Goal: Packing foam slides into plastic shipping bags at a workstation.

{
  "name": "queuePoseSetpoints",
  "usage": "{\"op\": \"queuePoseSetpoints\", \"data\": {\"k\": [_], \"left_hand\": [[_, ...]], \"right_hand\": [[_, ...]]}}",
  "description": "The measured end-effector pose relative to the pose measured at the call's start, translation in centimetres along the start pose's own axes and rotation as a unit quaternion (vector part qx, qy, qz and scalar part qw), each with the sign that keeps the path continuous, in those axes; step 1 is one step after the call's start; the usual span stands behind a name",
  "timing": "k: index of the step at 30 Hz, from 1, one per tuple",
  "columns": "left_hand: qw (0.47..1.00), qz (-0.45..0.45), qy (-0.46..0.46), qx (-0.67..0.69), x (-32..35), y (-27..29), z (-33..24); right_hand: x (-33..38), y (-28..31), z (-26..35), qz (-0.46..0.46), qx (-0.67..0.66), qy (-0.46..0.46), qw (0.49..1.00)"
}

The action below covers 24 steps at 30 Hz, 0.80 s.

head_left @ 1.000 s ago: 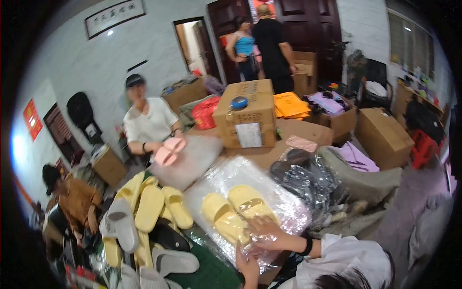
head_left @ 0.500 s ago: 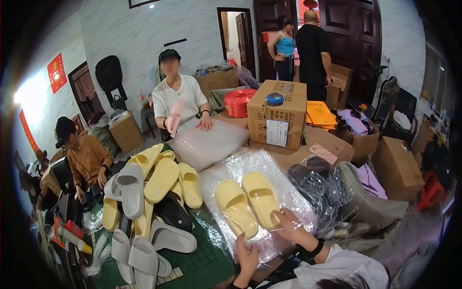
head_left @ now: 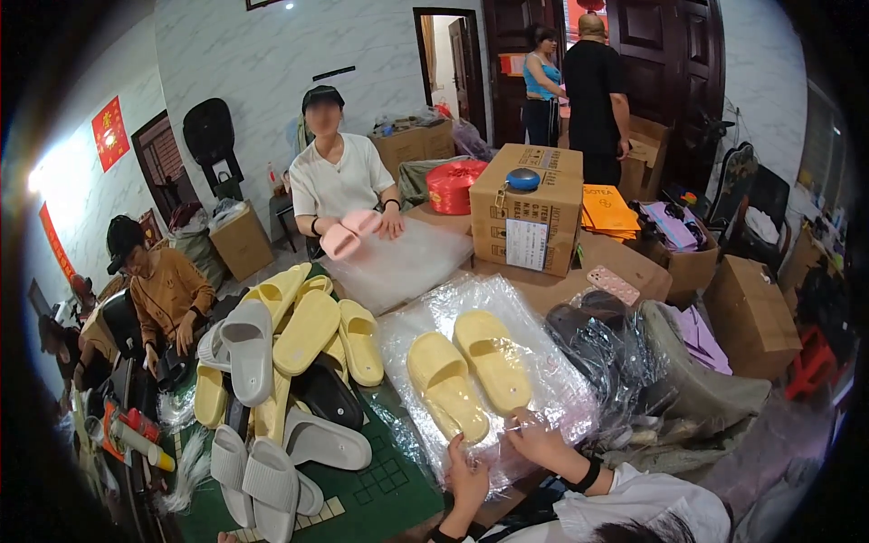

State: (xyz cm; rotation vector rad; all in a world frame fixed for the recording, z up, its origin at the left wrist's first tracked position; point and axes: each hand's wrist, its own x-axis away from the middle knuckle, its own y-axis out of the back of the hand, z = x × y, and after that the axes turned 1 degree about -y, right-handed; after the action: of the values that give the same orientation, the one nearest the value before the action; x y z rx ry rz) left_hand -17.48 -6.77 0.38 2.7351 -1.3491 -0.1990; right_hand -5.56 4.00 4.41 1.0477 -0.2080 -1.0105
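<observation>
Where green mat (head_left: 380,493) met cluttered storeroom, left hand (head_left: 468,477) and right hand (head_left: 534,439), fingers pinching clear plastic bag (head_left: 543,380) of yellow foam slippers (head_left: 471,371).

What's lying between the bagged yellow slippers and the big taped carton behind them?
In the head view, only bare brown tabletop separates the yellow slippers from the carton; the clear bag's far edge reaches into that stretch.

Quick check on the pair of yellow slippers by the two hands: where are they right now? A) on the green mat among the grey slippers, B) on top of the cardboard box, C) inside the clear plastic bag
C: the yellow slippers lie side by side inside the clear plastic bag, whose near edge the left hand and right hand grip.
</observation>
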Motion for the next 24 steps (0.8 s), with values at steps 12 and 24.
{"op": "queuePoseSetpoints", "data": {"k": [12,24], "left_hand": [[0.997,0.034,0.064,0.009,0.2,0.3,-0.6],[0.973,0.034,0.106,0.201,-0.9,1.8,-8.0]], "right_hand": [[-0.7,0.6,1.5,0.195,-0.092,0.093,0.972],[1.0,5.8,3.1,0.358,-0.322,-0.030,0.876]]}}
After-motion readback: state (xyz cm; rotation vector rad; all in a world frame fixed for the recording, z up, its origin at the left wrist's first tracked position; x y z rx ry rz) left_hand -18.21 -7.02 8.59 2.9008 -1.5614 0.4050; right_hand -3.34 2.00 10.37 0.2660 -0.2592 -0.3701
